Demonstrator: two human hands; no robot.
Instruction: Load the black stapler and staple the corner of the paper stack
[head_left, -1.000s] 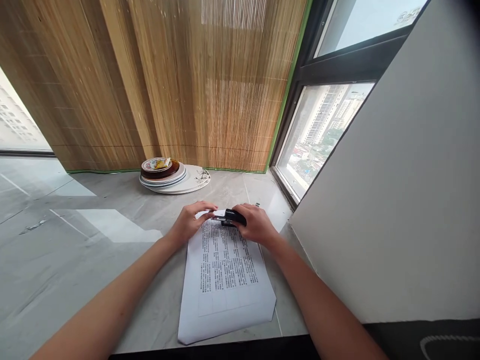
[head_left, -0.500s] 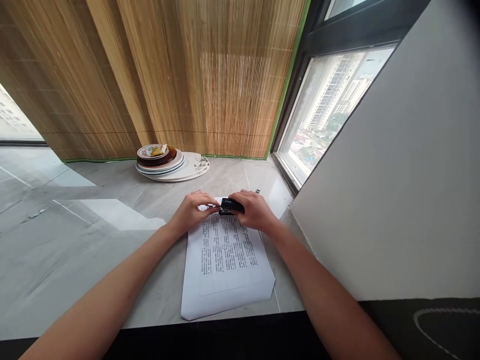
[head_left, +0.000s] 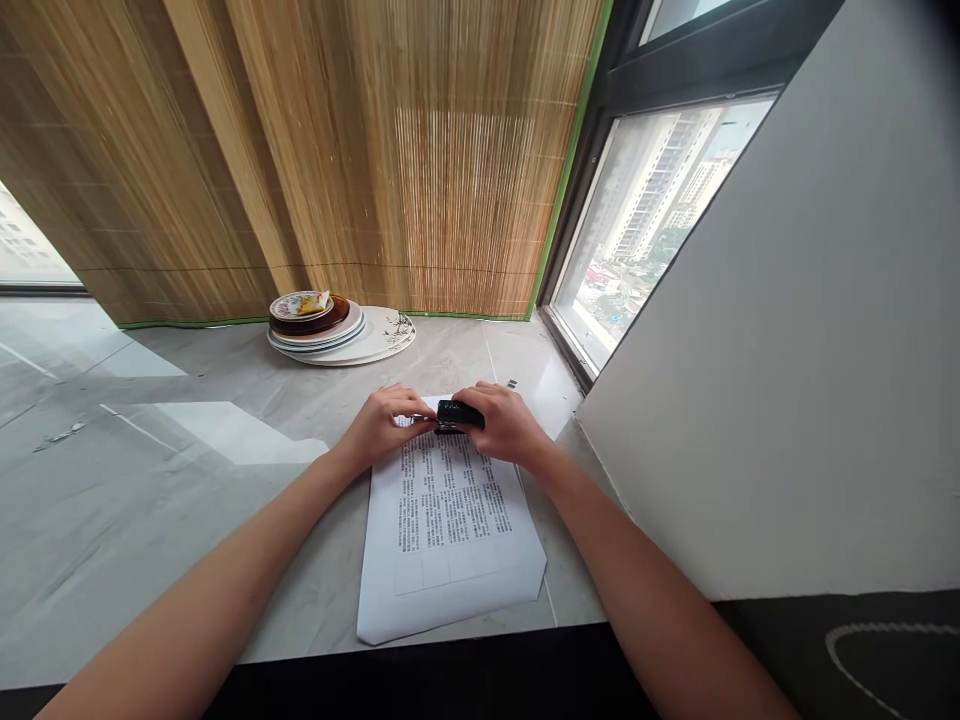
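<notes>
My right hand (head_left: 504,420) is wrapped round a black stapler (head_left: 459,412), whose front end points left over the far part of a printed sheet. At that front end the thumb and fingers of my left hand (head_left: 384,424) are pinched together. Between them shows a thin, metallic-looking bit, too small to name. Beneath both hands lies the white paper (head_left: 457,580), covered with rows of small print, its near corners folded or cut. The underside of the stapler is partly hidden by my right fingers.
Stacked plates (head_left: 319,340) stand at the back by a bamboo blind (head_left: 337,160). Small dark bits (head_left: 512,383) lie beyond my right hand. A white wall (head_left: 787,350) and a window (head_left: 660,200) border the right side. Some scraps (head_left: 64,436) lie far left on the grey tiled surface.
The whole view has shifted slightly. The stapler's front looks a little lower and closer to my left fingertips; both hands keep nearly the same grip.
</notes>
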